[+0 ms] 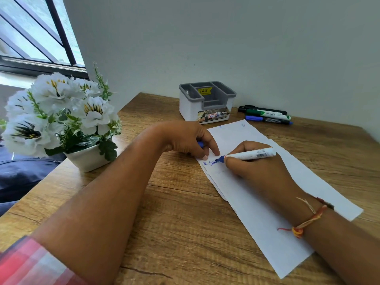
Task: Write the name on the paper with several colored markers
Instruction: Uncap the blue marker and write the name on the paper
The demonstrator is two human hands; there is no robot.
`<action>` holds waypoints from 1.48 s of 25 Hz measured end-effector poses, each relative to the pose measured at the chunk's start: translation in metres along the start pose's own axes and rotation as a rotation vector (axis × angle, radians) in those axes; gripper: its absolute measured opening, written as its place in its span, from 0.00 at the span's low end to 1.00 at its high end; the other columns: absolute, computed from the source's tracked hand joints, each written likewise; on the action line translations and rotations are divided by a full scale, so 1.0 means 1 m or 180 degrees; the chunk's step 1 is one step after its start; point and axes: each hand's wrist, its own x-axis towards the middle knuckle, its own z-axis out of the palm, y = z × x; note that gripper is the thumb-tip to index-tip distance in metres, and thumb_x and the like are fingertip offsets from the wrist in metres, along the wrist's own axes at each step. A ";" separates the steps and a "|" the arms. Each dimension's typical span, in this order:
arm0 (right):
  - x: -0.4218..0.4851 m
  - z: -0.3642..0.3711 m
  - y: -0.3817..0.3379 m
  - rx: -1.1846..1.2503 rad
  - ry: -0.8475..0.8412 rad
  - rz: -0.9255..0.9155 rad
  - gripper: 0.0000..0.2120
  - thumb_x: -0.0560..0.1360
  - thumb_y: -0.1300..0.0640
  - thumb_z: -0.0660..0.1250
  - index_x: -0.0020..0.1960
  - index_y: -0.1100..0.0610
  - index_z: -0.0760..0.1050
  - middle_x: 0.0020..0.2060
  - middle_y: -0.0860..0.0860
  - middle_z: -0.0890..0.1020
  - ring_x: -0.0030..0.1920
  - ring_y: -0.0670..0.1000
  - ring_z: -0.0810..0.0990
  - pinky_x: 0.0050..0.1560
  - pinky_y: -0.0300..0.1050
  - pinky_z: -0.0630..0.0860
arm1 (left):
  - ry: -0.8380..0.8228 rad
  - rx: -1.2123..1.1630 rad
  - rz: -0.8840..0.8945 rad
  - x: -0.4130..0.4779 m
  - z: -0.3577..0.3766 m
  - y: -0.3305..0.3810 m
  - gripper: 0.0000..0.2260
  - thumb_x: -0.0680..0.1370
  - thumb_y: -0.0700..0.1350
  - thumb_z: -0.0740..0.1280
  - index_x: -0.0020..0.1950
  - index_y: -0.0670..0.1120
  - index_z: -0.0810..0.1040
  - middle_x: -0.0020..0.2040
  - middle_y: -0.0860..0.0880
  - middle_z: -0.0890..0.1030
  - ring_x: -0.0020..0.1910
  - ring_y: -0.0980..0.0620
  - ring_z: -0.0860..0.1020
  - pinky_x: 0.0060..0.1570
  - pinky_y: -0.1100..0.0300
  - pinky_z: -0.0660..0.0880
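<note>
Paper [257, 202] is pinned by left hand [191, 140], clenched around blue cap [200, 144], preventing slip; blue marker [246, 155] is gripped in right hand [255, 167], tip on lettering.

Blue handwriting on the white paper [257, 194] reads "K.S", followed by letters hidden by the marker tip, just left of the right hand's grip [242, 161] on the blue marker [250, 154]. A barcode on that marker's white barrel is too small to read. Beyond the grip, the grey organiser [206, 101] carries a yellow price sticker [205, 91] reading "49.00". The label on its front [213, 115] shows "OPE" and a boxed "42". Print on the spare markers [267, 115] is illegible.
</note>
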 end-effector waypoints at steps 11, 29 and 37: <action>-0.001 -0.003 -0.001 -0.0204 -0.0026 -0.0020 0.06 0.75 0.51 0.74 0.47 0.53 0.83 0.40 0.47 0.85 0.39 0.46 0.81 0.36 0.32 0.70 | -0.0013 -0.0041 -0.0016 -0.001 0.000 0.000 0.14 0.76 0.41 0.71 0.55 0.59 0.82 0.51 0.62 0.79 0.53 0.57 0.77 0.51 0.67 0.71; -0.004 -0.006 -0.004 0.0067 -0.0006 0.0224 0.07 0.75 0.53 0.74 0.47 0.56 0.82 0.40 0.52 0.84 0.41 0.50 0.81 0.37 0.39 0.72 | 0.0007 0.0071 -0.0019 -0.002 0.000 0.002 0.13 0.76 0.42 0.71 0.54 0.61 0.81 0.50 0.67 0.77 0.54 0.58 0.75 0.60 0.60 0.69; -0.005 -0.005 -0.004 0.0010 0.0015 0.0132 0.04 0.76 0.53 0.74 0.46 0.53 0.81 0.39 0.47 0.84 0.39 0.45 0.81 0.35 0.33 0.71 | -0.0022 0.0032 0.0003 -0.002 0.000 0.002 0.13 0.76 0.42 0.71 0.55 0.61 0.81 0.56 0.61 0.77 0.55 0.56 0.75 0.60 0.60 0.70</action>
